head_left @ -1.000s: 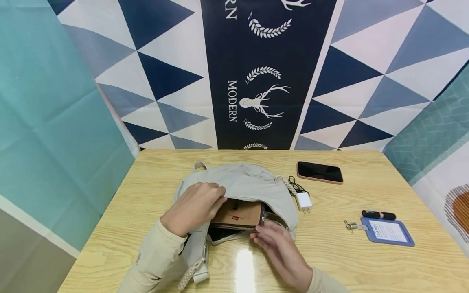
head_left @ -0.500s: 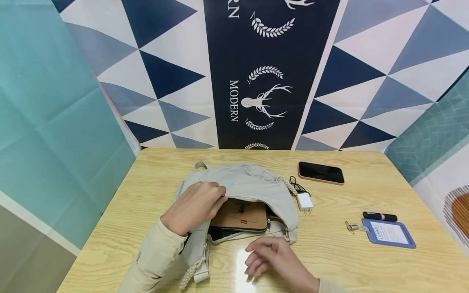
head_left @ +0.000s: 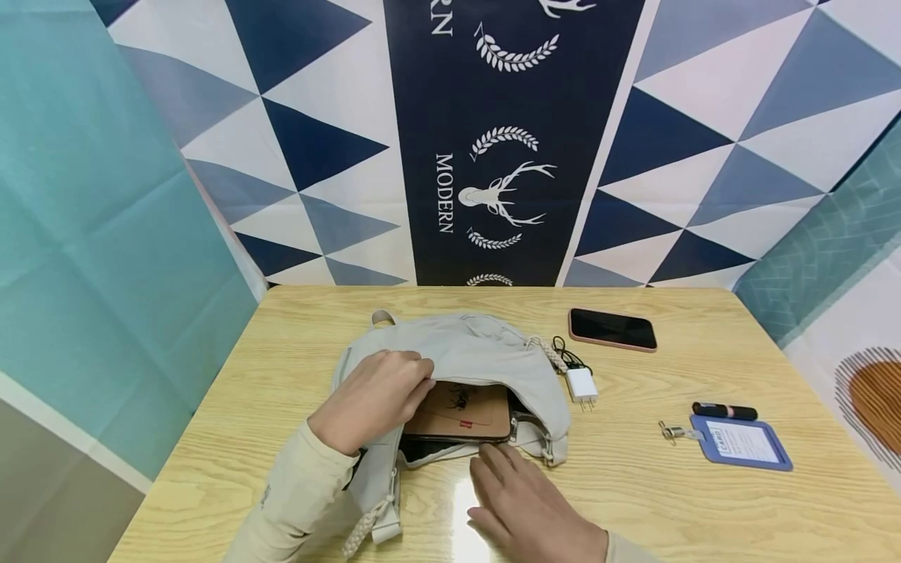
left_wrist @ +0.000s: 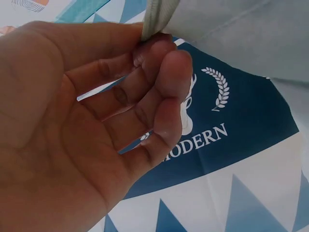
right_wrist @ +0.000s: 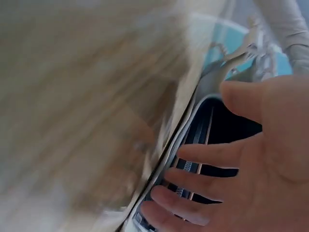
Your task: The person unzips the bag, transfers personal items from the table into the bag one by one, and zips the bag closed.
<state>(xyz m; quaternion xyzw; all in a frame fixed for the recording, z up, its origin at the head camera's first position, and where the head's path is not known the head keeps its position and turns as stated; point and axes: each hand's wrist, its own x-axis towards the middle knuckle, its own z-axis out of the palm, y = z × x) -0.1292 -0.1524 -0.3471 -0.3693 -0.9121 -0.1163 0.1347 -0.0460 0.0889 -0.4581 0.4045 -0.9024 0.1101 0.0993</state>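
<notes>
A pale grey backpack [head_left: 472, 344] lies on the wooden table with its mouth facing me. My left hand [head_left: 383, 399] pinches the upper edge of the opening between thumb and fingers and holds it up, as the left wrist view also shows. Inside the mouth sits a brown zip pouch [head_left: 457, 414] with a dark zipped edge, a small red tag and a dark print. Its rear part is hidden in the bag. My right hand [head_left: 524, 500] is just in front of the opening, fingers extended toward the bag's lower edge, holding nothing. Whether the fingertips touch the bag, I cannot tell.
A white charger plug [head_left: 581, 385] with a black cable lies right of the backpack. Behind it is a phone [head_left: 612, 328]. Farther right lie a blue card holder [head_left: 742, 443] with a clip and a black tube [head_left: 725, 411]. A braided cord [head_left: 367, 528] hangs at the front left.
My right hand has let go of the pouch's front corner, drawn back, then come forward again with fingers extended. The pouch now sits flatter in the opening. My left hand stays put.
</notes>
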